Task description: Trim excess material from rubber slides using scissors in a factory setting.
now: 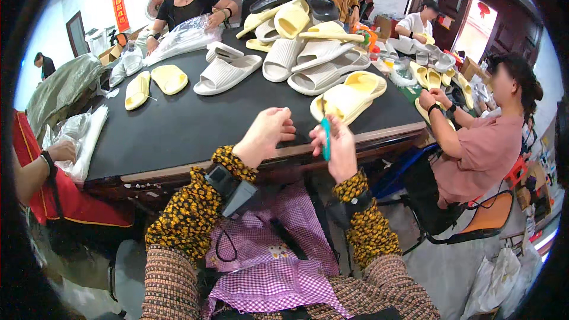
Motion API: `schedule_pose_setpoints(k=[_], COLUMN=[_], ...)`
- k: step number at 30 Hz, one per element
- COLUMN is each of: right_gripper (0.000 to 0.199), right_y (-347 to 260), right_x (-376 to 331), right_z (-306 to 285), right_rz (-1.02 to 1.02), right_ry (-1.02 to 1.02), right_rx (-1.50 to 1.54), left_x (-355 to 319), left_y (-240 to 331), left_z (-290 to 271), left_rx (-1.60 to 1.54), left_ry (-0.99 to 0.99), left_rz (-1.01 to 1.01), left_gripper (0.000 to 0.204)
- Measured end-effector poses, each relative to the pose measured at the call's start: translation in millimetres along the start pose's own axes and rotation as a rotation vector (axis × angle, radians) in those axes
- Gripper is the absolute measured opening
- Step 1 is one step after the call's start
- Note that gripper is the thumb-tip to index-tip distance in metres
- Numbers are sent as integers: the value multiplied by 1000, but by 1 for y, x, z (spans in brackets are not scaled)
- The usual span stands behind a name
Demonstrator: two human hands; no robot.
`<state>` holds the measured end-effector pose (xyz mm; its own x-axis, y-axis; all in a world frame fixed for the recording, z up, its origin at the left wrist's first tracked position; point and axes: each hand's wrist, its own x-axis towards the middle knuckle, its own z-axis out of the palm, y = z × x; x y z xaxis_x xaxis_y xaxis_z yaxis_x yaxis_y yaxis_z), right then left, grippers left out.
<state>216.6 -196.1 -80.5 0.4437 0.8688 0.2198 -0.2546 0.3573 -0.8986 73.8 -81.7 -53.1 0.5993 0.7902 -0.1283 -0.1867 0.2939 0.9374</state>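
Right hand (339, 145) has the teal scissors (326, 140), stiff, probably light, best taken by the handles! Left hand (265, 134) loosely curled, can't tell if empty. Just beyond, yellow slippers (349, 99) at the surface (178, 133)'s near right edge: likely soft, light, grabbable by the strap.

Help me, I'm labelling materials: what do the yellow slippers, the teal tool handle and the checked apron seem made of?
Yellow slippers: probably moulded foam or rubber, matt, judging by thick soles, seamless-looking uppers. Teal tool handle: likely smooth plastic, by its solid, even colour. Checked apron: woven-looking fabric, matt, with soft folds.
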Motion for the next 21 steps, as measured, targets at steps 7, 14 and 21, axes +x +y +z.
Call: schedule_pose_setpoints(k=[7,14,21], right_gripper=[42,60,52], right_y=[-24,-2,-5], right_x=[64,49,41], right_z=[-28,2,13], right_rz=[126,106,189], right_ry=[87,-180,-282], right_rx=[-44,-29,-27], left_x=[23,66,108], left_y=[57,87,93], left_z=[-77,-187,-250], left_rx=[314,346,16], left_ry=[155,483,339], left_rz=[169,166,89], left_gripper=[19,31,18])
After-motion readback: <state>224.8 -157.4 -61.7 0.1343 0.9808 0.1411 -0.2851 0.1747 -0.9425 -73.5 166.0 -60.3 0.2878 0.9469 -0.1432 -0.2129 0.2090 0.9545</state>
